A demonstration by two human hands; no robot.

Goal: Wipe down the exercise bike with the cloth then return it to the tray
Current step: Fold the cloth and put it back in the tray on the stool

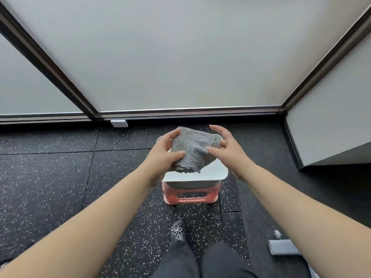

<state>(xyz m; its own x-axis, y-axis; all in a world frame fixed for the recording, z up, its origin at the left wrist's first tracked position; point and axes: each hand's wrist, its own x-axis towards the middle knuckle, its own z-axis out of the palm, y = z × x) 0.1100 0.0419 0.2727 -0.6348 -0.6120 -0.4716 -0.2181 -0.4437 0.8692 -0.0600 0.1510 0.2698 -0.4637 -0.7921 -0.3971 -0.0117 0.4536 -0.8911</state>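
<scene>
A grey fluffy cloth (192, 149) hangs bunched just above a white tray (212, 173). My left hand (164, 155) grips the cloth's left side, thumb on its front and fingers curled over its top. On the cloth's right edge, my right hand (226, 149) touches it with the thumb tip while the other fingers are spread and lifted off. The exercise bike is out of view.
The tray sits on a pink plastic stool (190, 196) on black speckled rubber flooring (60, 177). Frosted glass panels with dark frames (180, 57) stand behind. A grey object (281, 246) lies on the floor at lower right. My shoe (177, 231) is below the stool.
</scene>
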